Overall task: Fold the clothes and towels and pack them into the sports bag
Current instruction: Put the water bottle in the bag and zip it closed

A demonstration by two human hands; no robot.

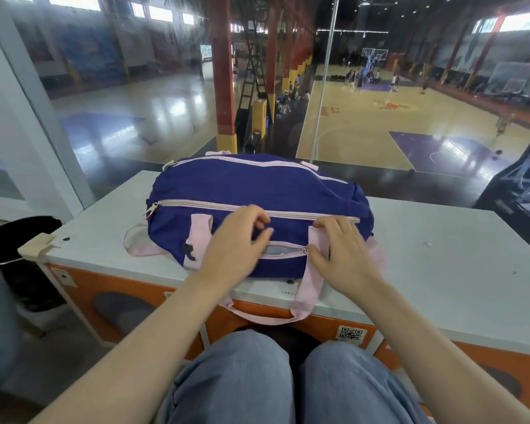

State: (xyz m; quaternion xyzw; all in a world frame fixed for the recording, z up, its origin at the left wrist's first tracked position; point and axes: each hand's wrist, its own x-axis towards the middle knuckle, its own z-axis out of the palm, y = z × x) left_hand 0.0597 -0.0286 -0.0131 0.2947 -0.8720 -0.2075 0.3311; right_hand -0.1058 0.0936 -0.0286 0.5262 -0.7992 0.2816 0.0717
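Note:
A dark blue sports bag (242,185) with pink zips and pink straps lies on the white table top (441,255), its long top zip closed. The small front pocket (280,251) is partly unzipped and shows grey lining. My left hand (236,243) is over the bag's front just left of that pocket, with its fingers loosely curled near the long zip and nothing visibly between them. My right hand (340,252) rests on the bag's right front, over a pink strap, fingertips at the end of the long zip. No clothes or towels are in view.
One pink handle loop (266,316) hangs over the table's near edge above my knees. A black bin (10,240) stands left of the table, beside a wooden block (36,244) on the corner. A glass wall behind the table overlooks a basketball court.

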